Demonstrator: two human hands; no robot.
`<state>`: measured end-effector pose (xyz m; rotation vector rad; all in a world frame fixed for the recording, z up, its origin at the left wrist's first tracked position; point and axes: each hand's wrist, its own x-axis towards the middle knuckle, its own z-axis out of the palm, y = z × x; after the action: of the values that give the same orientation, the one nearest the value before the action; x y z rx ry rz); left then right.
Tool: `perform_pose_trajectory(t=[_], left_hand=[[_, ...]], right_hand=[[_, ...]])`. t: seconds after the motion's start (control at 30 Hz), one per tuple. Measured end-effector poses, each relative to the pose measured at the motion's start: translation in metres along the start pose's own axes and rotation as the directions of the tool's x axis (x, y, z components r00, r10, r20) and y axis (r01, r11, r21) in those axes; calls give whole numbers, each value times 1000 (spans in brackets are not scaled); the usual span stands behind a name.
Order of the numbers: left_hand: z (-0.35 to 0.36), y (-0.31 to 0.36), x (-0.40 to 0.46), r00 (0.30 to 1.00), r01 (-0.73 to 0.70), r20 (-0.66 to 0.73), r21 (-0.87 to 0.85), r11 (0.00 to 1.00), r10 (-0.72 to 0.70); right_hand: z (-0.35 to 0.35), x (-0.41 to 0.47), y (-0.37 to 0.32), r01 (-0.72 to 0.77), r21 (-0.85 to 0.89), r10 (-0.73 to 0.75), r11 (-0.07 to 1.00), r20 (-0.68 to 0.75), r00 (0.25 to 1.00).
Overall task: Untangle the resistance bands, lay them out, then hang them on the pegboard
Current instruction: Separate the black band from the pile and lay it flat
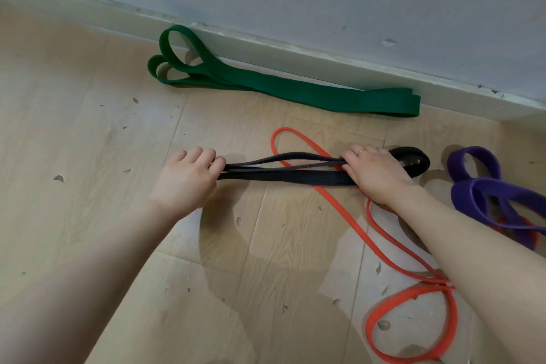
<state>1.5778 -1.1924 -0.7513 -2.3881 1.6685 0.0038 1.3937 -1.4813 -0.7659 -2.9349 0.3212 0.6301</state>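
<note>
A black band (289, 176) lies folded on the wooden floor, stretched between my two hands. My left hand (186, 179) grips its left end in closed fingers. Near its right end my right hand (376, 176), with a ring on one finger, presses down and holds the strands; a black loop sticks out beyond it. A thin orange band (339, 210) runs under the black one and curls into loops at the lower right. A wide green band (280, 86) lies folded flat along the wall. A purple band (484, 195) sits looped at the right edge, over part of the orange one.
A pale skirting board (295, 50) and grey wall run diagonally across the top. The floor (88, 127) is light wood planks with scuff marks. No pegboard is in view.
</note>
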Motion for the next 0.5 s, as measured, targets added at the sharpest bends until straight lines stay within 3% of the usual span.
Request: perform_pose_trajectory(t=[0.13, 0.3, 0.43, 0.5], left_hand=[[-5, -4, 15, 992, 108, 64, 29, 994, -110], [-15, -10, 33, 919, 228, 359, -148, 962, -163], [-23, -13, 22, 936, 167, 332, -119, 979, -119], [-33, -15, 19, 916, 220, 381, -223, 950, -123]], right_hand=[[2, 2, -2, -26, 21, 27, 999, -34, 999], [-5, 11, -1, -104, 37, 106, 994, -43, 993], [-11, 15, 0, -104, 69, 107, 992, -45, 993], [-14, 17, 0, -122, 115, 123, 986, -10, 992]])
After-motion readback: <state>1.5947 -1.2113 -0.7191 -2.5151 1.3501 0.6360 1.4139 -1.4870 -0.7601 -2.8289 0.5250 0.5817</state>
